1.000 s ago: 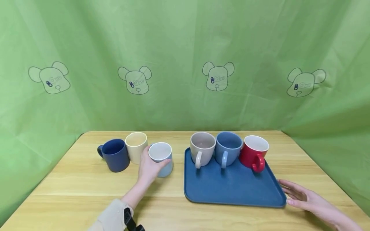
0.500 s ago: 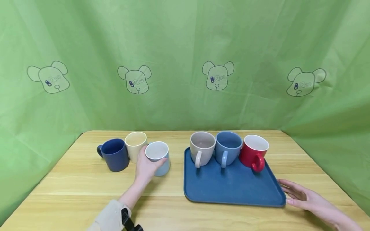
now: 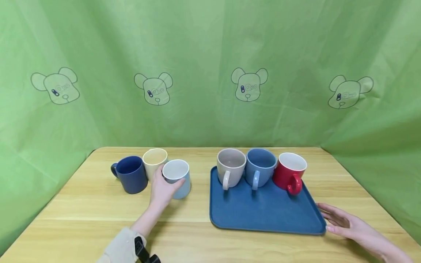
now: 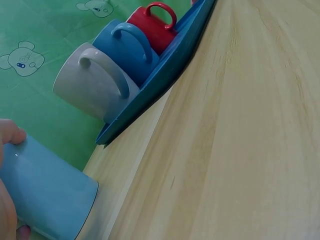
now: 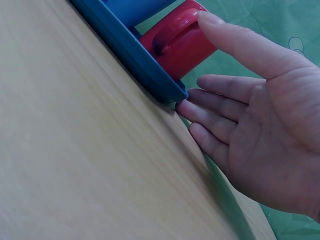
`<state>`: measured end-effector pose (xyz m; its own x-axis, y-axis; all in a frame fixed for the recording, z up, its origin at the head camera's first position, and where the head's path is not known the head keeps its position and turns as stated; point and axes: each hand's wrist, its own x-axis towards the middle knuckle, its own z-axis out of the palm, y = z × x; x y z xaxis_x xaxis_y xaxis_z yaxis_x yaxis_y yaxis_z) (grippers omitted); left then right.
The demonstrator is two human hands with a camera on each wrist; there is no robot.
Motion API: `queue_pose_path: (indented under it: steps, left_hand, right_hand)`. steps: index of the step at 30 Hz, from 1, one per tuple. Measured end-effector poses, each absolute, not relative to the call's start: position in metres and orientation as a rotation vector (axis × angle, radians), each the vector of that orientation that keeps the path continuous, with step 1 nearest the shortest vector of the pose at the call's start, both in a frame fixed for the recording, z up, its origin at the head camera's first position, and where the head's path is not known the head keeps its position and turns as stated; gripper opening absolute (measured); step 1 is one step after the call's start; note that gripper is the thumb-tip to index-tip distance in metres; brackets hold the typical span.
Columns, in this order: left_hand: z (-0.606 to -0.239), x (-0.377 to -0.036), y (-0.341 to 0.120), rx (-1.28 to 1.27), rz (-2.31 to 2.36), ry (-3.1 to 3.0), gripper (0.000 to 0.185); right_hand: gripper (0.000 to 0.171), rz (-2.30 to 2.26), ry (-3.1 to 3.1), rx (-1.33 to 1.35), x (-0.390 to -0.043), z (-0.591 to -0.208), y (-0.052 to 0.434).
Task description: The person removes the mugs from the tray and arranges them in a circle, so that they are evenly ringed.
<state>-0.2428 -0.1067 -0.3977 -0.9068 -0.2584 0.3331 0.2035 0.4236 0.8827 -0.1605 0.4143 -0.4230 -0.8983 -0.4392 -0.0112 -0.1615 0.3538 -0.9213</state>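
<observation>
Farthest left of the blue tray (image 3: 263, 217), on the wooden table (image 3: 82, 219), a dark blue mug (image 3: 133, 179) stands upright, its handle turned away from the tray. Next toward the tray comes a cream mug (image 3: 149, 173), upright and just beside the dark blue one, partly hidden by the left hand (image 3: 162, 190). That hand grips a light blue mug (image 3: 182, 185), white inside, the nearest of these three to the tray's left edge but apart from it. The thumb lies along the mug's near side and the fingers wrap the other side, spread only as wide as its body. The mug is upright; whether its base touches the table I cannot tell. A pale sleeve (image 3: 121, 244) with a black device (image 3: 143, 252) at its cuff runs below, left of the tray.

Along the tray's far side, three mugs stand upright in a row: a greyish mug (image 3: 230, 177) at the left, a mid-blue mug (image 3: 263, 177) in the middle, a red mug (image 3: 282, 177) at the right, handles toward the tray's near side. At the tray's right edge, near its front corner, the right hand (image 3: 345, 224) holds nothing, thumb and fingers loosely extended and well parted, a fingertip meeting the rim.
</observation>
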Motion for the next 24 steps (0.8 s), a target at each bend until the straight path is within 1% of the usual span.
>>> queue_pose_path:
  steps: [9,18,24]
  left_hand:
    - [-0.398,-0.242,-0.117,0.064,-1.459,-2.245,0.074]
    - [-0.396,-0.240,-0.121,0.080,-1.474,-2.214,0.067]
    - [-0.383,-0.230,-0.118,0.066,-1.468,-2.135,0.065]
  right_hand:
    - [0.055,-1.548,2.375,-0.495,-0.161,-0.423,0.414]
    - [0.053,-1.533,2.421,-0.544,-0.160,-0.426,0.415]
    - [0.054,-1.550,2.375,-0.523,-0.162,-0.425,0.414]
